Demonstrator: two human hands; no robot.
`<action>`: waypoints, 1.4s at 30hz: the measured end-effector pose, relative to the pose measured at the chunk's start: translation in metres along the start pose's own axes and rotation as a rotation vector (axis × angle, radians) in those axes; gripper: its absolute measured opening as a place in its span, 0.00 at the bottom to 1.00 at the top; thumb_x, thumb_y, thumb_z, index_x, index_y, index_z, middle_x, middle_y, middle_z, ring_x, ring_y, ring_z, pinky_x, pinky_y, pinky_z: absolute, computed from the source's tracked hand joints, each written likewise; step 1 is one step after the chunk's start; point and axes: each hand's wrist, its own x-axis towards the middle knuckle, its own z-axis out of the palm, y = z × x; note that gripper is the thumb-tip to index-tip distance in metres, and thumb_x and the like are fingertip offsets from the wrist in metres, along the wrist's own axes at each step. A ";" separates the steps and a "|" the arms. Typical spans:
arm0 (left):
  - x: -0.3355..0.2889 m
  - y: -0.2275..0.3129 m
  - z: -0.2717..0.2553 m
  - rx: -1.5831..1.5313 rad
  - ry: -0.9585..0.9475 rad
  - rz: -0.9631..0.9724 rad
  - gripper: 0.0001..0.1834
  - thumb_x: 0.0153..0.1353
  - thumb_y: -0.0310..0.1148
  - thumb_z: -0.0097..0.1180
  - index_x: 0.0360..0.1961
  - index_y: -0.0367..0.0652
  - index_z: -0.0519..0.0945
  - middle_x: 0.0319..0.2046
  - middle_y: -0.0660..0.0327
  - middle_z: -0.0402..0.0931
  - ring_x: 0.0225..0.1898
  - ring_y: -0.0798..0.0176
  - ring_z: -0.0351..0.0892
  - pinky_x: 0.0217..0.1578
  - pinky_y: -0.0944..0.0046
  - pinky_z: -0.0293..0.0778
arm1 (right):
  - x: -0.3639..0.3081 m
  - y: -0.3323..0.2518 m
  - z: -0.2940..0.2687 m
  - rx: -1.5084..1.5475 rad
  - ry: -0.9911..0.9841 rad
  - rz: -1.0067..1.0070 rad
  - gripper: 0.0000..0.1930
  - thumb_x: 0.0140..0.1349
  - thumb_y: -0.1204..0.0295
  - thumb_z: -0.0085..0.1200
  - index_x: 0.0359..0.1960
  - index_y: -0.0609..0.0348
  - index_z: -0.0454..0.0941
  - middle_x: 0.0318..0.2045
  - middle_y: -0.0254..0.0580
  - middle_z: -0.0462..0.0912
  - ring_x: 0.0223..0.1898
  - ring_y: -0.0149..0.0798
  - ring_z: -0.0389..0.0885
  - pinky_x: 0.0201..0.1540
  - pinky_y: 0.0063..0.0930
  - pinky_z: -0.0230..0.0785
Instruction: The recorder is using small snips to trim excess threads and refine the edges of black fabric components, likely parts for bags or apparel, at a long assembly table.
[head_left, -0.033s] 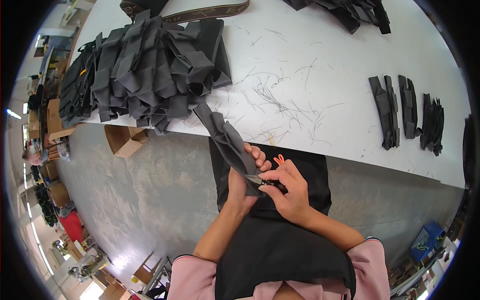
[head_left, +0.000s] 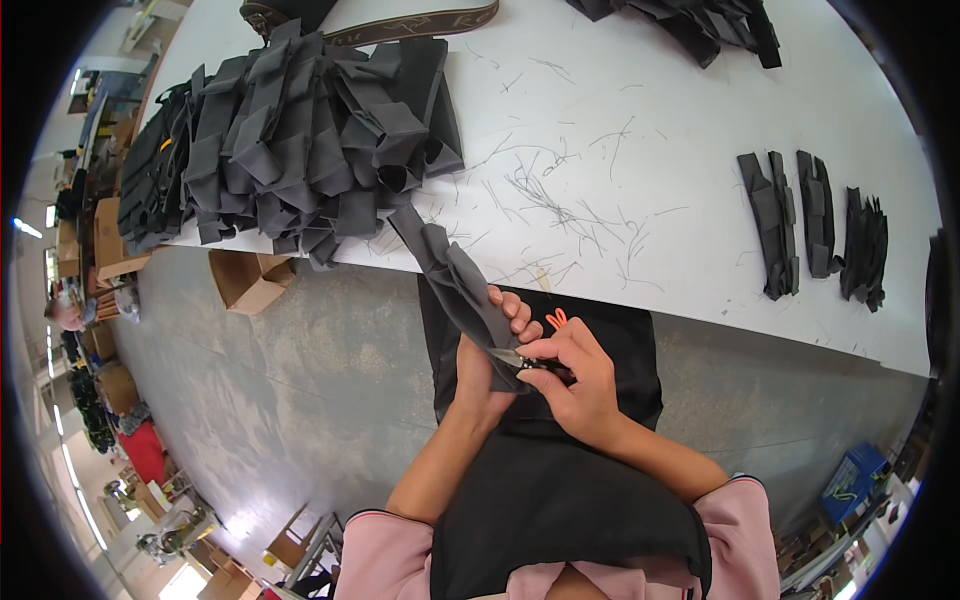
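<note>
My left hand (head_left: 480, 378) is closed around a dark grey sewn fabric piece (head_left: 452, 272), long and layered with folded flaps. Its far end reaches up over the table edge; its near end lies in the palm. My right hand (head_left: 584, 385) grips a small pair of thread snips (head_left: 508, 357), blades pointing left against the near end of the fabric. Most of the snips' handle is hidden by the fingers. An orange-red loop (head_left: 557, 318) sticks out beside the right index finger. Both hands are above my black apron, just in front of the table.
Cut thread ends (head_left: 550, 190) are strewn over the white table (head_left: 690, 240). A big heap of similar grey pieces (head_left: 290, 140) lies at left. Smaller dark bundles (head_left: 775, 225) lie at right, another pile (head_left: 700, 25) at the back. A cardboard box (head_left: 248, 280) stands on the floor.
</note>
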 end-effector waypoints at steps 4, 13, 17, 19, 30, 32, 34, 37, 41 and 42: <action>0.001 0.000 0.001 -0.069 -0.025 -0.055 0.05 0.64 0.33 0.46 0.35 0.45 0.68 0.29 0.64 0.63 0.29 0.69 0.62 0.31 0.71 0.65 | 0.001 0.007 0.002 0.368 -0.033 0.183 0.09 0.51 0.82 0.58 0.36 0.64 0.77 0.30 0.33 0.67 0.26 0.25 0.68 0.27 0.16 0.60; 0.001 0.001 -0.003 -0.035 -0.025 -0.074 0.04 0.65 0.33 0.46 0.36 0.45 0.69 0.30 0.65 0.65 0.31 0.70 0.64 0.34 0.72 0.66 | 0.010 0.000 -0.006 0.617 -0.002 0.264 0.11 0.56 0.81 0.55 0.40 0.66 0.73 0.33 0.33 0.68 0.30 0.24 0.71 0.30 0.14 0.63; -0.018 0.004 0.033 0.698 0.344 0.001 0.04 0.66 0.32 0.43 0.39 0.46 0.69 0.34 0.66 0.70 0.36 0.72 0.70 0.39 0.70 0.69 | 0.023 -0.010 -0.003 0.441 -0.021 0.265 0.12 0.56 0.81 0.55 0.42 0.65 0.69 0.33 0.33 0.71 0.33 0.22 0.71 0.33 0.14 0.65; -0.023 0.003 -0.002 0.756 0.200 0.067 0.09 0.69 0.36 0.40 0.44 0.46 0.70 0.37 0.67 0.73 0.39 0.74 0.72 0.41 0.69 0.70 | 0.036 0.000 -0.003 0.201 -0.052 0.281 0.13 0.56 0.82 0.55 0.42 0.64 0.67 0.32 0.34 0.74 0.34 0.20 0.71 0.34 0.13 0.65; -0.016 0.021 0.020 0.481 -0.169 -0.109 0.29 0.69 0.49 0.37 0.59 0.34 0.61 0.56 0.49 0.67 0.57 0.55 0.67 0.58 0.57 0.63 | 0.014 0.000 -0.007 0.788 -0.106 0.642 0.15 0.55 0.80 0.56 0.46 0.65 0.74 0.35 0.31 0.78 0.36 0.22 0.73 0.41 0.18 0.66; -0.016 0.021 0.018 0.382 -0.161 -0.166 0.28 0.69 0.47 0.37 0.58 0.33 0.62 0.57 0.48 0.65 0.55 0.55 0.69 0.56 0.55 0.66 | 0.008 0.001 -0.012 0.517 -0.097 0.516 0.16 0.54 0.79 0.57 0.46 0.64 0.73 0.36 0.33 0.77 0.36 0.24 0.73 0.41 0.18 0.66; -0.018 0.022 0.023 0.385 -0.147 -0.152 0.28 0.69 0.47 0.37 0.57 0.32 0.63 0.56 0.47 0.66 0.53 0.55 0.71 0.54 0.55 0.69 | 0.004 -0.004 -0.020 0.213 0.005 0.356 0.16 0.53 0.78 0.58 0.45 0.62 0.74 0.34 0.35 0.76 0.34 0.26 0.73 0.39 0.19 0.67; -0.018 0.022 0.023 0.423 -0.082 -0.111 0.27 0.69 0.46 0.38 0.55 0.31 0.64 0.54 0.48 0.68 0.50 0.55 0.74 0.49 0.55 0.74 | 0.008 -0.015 -0.033 -0.128 0.176 0.162 0.17 0.49 0.80 0.60 0.44 0.58 0.76 0.31 0.38 0.74 0.28 0.33 0.75 0.33 0.24 0.67; -0.021 0.025 0.022 0.478 -0.014 -0.157 0.25 0.68 0.45 0.40 0.53 0.31 0.66 0.49 0.49 0.71 0.46 0.55 0.76 0.44 0.56 0.77 | 0.018 -0.007 -0.037 -0.502 0.137 -0.197 0.19 0.44 0.80 0.61 0.42 0.56 0.77 0.31 0.37 0.75 0.24 0.38 0.73 0.27 0.28 0.62; -0.021 0.025 0.023 0.480 -0.015 -0.156 0.25 0.68 0.45 0.40 0.53 0.31 0.66 0.49 0.49 0.71 0.46 0.55 0.76 0.44 0.56 0.77 | 0.019 -0.007 -0.037 -0.515 0.116 -0.190 0.18 0.44 0.81 0.60 0.41 0.58 0.77 0.30 0.40 0.75 0.26 0.40 0.74 0.29 0.28 0.64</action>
